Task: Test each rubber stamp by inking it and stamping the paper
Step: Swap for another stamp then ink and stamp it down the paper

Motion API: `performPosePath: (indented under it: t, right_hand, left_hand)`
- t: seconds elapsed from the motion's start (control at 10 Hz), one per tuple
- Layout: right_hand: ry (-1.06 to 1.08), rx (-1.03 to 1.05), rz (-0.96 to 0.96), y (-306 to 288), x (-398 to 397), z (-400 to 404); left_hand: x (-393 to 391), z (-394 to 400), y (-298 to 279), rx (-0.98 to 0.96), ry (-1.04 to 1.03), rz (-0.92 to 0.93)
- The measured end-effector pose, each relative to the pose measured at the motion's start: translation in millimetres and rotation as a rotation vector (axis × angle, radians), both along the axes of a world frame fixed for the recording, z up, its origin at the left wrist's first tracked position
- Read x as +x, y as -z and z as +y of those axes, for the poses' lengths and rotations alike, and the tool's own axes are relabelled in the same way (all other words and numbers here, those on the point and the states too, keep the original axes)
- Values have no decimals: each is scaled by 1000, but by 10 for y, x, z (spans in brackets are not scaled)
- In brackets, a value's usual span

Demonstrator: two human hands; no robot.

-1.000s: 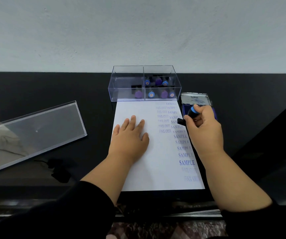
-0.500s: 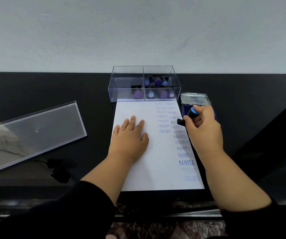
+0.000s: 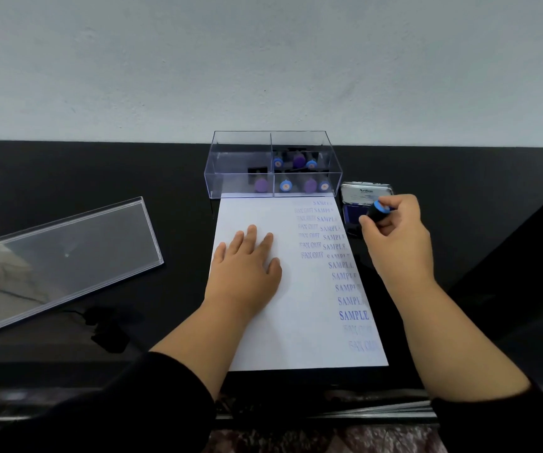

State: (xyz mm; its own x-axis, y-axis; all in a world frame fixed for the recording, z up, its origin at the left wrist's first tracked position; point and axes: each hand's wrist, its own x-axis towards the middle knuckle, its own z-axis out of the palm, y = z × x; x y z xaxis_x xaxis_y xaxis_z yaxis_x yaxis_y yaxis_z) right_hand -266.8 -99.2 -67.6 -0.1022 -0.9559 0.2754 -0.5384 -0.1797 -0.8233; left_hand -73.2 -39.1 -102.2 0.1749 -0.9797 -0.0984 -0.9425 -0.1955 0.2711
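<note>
Inking step, it seems: the right hand [image 3: 394, 237] pinches the stamp [image 3: 376, 213] over the ink pad [image 3: 353, 214], just right of the paper [image 3: 299, 322]. The left hand [image 3: 247, 266] lies spread on the paper. Next: press onto bare paper.

A glossy black table [image 3: 67, 171] stands against a pale wall. On it lie a white sheet of paper [image 3: 273, 338] printed with blue words, a clear divided box [image 3: 271, 148] just beyond the paper's far edge, an open ink pad [image 3: 366, 196] beside the box to the right, and a clear lid [image 3: 60, 256] well apart at the left, with a small black object [image 3: 109, 331] near it.
</note>
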Motion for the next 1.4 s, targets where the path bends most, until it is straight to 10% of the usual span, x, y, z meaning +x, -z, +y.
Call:
performPosePath:
  t: [0.6, 1.4]
  right_hand:
    - [-34, 21, 500, -60, -78, -391]
    - [43, 11, 490, 34, -226, 106]
  left_hand:
    - [12, -12, 19, -5, 6, -9]
    - [5, 8, 15, -23, -4, 1]
